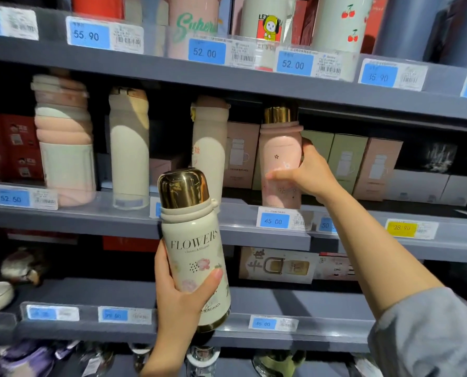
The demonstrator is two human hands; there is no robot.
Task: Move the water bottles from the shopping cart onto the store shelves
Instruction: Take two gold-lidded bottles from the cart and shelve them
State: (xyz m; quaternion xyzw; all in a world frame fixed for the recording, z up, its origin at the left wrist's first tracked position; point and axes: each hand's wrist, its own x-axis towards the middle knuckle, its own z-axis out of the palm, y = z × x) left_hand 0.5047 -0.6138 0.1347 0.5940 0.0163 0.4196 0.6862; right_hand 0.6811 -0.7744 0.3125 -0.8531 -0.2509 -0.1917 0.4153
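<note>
Glossy gold metal cap (183, 187) on smooth cream bottle (194, 257); matt grey shelves (91, 219).

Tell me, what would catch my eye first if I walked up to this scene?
Probably the cream bottle with a shiny gold cap and the word FLOWERS, held up in the left hand at the centre. Next, the right hand gripping a pink bottle with a gold cap, standing on the middle shelf. Bright blue price tags line every shelf edge.

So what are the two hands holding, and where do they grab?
The left hand holds the cream FLOWERS bottle around its lower body. The right hand grips the pink bottle around its middle, on the shelf.
</note>
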